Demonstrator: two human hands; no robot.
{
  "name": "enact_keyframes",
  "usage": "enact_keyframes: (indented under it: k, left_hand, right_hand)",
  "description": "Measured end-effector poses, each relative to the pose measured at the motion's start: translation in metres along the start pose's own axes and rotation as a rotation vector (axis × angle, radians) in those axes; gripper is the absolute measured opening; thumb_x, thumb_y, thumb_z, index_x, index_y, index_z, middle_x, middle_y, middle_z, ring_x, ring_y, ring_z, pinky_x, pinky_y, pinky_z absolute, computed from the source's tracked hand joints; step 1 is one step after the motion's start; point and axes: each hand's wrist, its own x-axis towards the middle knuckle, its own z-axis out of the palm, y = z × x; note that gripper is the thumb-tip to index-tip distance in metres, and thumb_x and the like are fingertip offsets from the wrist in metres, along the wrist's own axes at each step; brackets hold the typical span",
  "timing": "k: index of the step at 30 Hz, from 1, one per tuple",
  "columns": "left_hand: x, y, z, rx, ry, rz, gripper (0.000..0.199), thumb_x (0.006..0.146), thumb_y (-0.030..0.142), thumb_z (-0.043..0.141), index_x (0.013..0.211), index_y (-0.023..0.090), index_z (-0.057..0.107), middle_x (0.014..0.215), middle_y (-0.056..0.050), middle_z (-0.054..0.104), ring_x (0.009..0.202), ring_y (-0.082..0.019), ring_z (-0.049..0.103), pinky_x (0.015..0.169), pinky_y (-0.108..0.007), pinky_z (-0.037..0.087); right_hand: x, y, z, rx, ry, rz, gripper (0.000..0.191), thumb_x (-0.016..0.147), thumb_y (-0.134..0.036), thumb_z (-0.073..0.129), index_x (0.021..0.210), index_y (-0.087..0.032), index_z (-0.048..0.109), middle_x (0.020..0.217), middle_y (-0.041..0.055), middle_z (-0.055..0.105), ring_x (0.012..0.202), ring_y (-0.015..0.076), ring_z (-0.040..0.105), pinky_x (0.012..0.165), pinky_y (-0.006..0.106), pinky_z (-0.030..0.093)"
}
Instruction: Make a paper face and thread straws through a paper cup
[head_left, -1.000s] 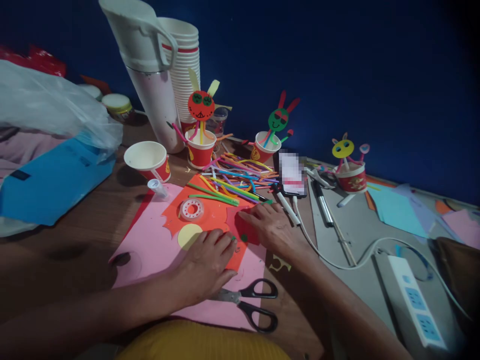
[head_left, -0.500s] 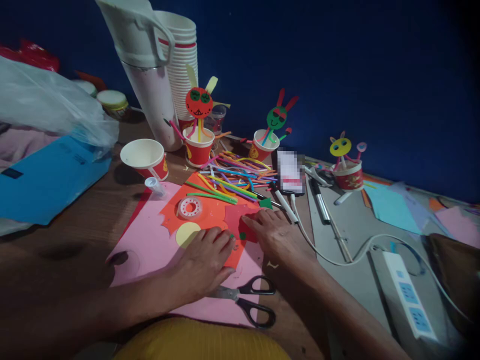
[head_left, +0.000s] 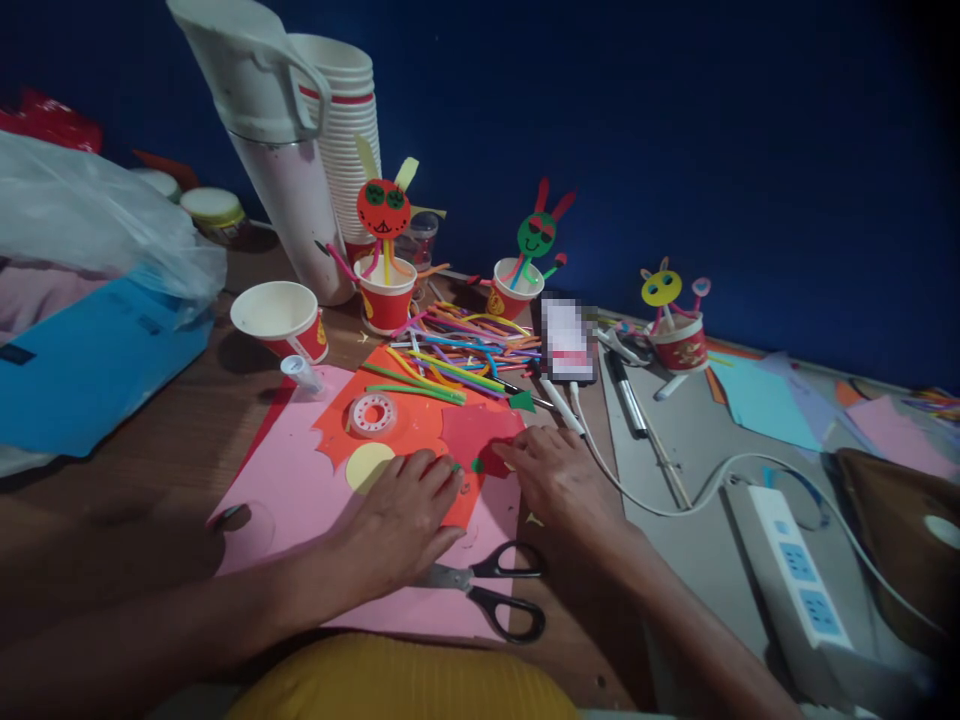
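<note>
My left hand point(head_left: 405, 505) lies flat, palm down and fingers stretched, on orange paper point(head_left: 424, 430) over a pink sheet point(head_left: 285, 470). My right hand point(head_left: 562, 475) rests palm down at the right edge of a piece of red paper point(head_left: 472, 425), its fingers slightly bent and apart. A small green paper piece point(head_left: 478, 466) lies between the hands. By my left fingers is a pale yellow paper circle point(head_left: 369, 468), with a roll of clear tape point(head_left: 373, 413) behind it. Black-handled scissors point(head_left: 480, 580) lie below my left hand, blades partly hidden.
Behind the papers lie colourful pipe cleaners point(head_left: 465, 345) and a phone point(head_left: 566, 340) on a cable. Paper-cup figures point(head_left: 386, 295), an empty paper cup point(head_left: 277, 315) and a tall flask point(head_left: 277, 190) stand at the back. A power strip point(head_left: 799, 570) is at right.
My right hand has drawn back slightly to the right, its fingertips now nearer the red paper's edge. My left hand stays almost in place. The view has shifted a little.
</note>
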Motion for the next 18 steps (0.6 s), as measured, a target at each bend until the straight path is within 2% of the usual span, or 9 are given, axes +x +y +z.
enact_keyframes:
  k: [5,8,10,13,15,18]
  left_hand:
    - [0.001,0.000,0.000,-0.008,-0.017,0.001,0.051,0.091,0.047,0.042,0.128,0.013,0.048,0.120,-0.010,0.054,0.102,-0.028,0.043,0.081,-0.042,0.039]
    - [0.000,0.001,0.001,-0.020,-0.018,-0.002,0.050,0.091,0.047,0.042,0.129,0.014,0.048,0.120,-0.010,0.054,0.101,-0.028,0.044,0.081,-0.042,0.039]
    - [-0.001,0.001,0.001,-0.020,-0.011,-0.002,0.050,0.091,0.046,0.042,0.128,0.014,0.048,0.120,-0.010,0.054,0.102,-0.028,0.043,0.081,-0.042,0.039]
    - [-0.001,0.001,0.002,-0.010,0.005,0.002,0.048,0.091,0.046,0.042,0.126,0.013,0.050,0.120,-0.010,0.054,0.103,-0.029,0.043,0.082,-0.042,0.038]
    - [0.000,0.001,0.001,-0.007,0.007,0.000,0.047,0.091,0.045,0.043,0.125,0.013,0.050,0.119,-0.010,0.054,0.101,-0.028,0.044,0.081,-0.041,0.039]
    - [0.000,0.001,-0.001,-0.011,0.009,-0.006,0.046,0.091,0.045,0.043,0.125,0.014,0.051,0.117,-0.010,0.055,0.100,-0.028,0.045,0.079,-0.041,0.039]
  right_hand:
    - [-0.020,-0.012,0.002,0.030,-0.053,-0.050,0.037,0.081,-0.022,0.060,0.117,-0.023,0.057,0.096,0.0078,0.060,0.088,0.0237,0.050,0.080,0.038,0.029]
    - [-0.037,-0.014,0.005,0.091,-0.008,-0.074,0.024,0.082,-0.031,0.061,0.105,-0.024,0.062,0.098,0.0055,0.061,0.087,0.0223,0.051,0.086,0.040,0.028]
    - [-0.042,-0.012,0.007,0.108,0.040,-0.059,0.017,0.084,-0.029,0.059,0.100,-0.025,0.063,0.098,0.0040,0.061,0.087,0.0210,0.051,0.088,0.040,0.027]
    - [-0.040,-0.009,0.009,0.059,0.055,-0.010,0.027,0.085,-0.018,0.055,0.110,-0.026,0.061,0.097,0.0039,0.062,0.086,0.0206,0.052,0.086,0.040,0.028]
    - [-0.037,-0.008,0.011,0.035,0.025,0.004,0.031,0.083,-0.018,0.057,0.113,-0.025,0.059,0.096,0.0048,0.063,0.086,0.0215,0.052,0.084,0.040,0.029]
    - [-0.039,-0.008,0.012,0.069,0.035,-0.029,0.026,0.081,-0.021,0.060,0.107,-0.026,0.062,0.096,0.0041,0.063,0.086,0.0209,0.052,0.085,0.039,0.029]
